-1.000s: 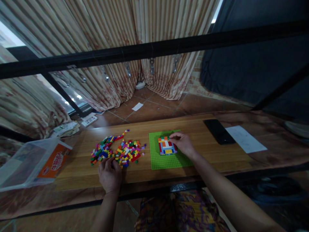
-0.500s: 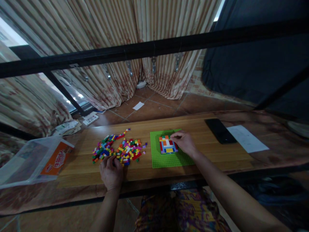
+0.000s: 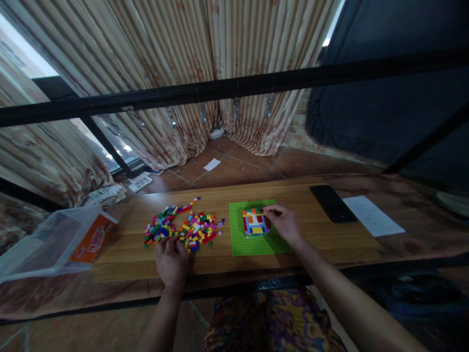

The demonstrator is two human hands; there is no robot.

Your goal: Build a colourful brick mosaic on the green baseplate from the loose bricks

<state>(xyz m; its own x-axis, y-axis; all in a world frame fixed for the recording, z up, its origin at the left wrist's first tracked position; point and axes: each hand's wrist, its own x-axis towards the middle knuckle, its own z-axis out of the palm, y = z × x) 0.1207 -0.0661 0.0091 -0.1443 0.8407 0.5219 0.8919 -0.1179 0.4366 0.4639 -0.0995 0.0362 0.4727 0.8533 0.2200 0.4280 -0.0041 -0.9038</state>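
A bright green studded baseplate lies on the wooden board. On it stands a small build of multicoloured toy bricks, with orange and green ones along its far edge. At the build's far right corner, my right hand pinches thumb and forefinger on a small toy brick, mostly hidden by the fingertips. My left hand rests palm down at the near edge of the loose brick pile. Its fingers are bent, thumb apart from forefinger, and the tips are partly hidden among the bricks.
At the left stands a clear plastic box with an orange label. A black phone and a white sheet of paper lie at the right. A dark metal rail crosses beyond the wooden board.
The camera view has shifted slightly. My right hand's fingertips have drawn back a little, uncovering more of the build's far edge, green bricks included. My left hand stays by the pile.
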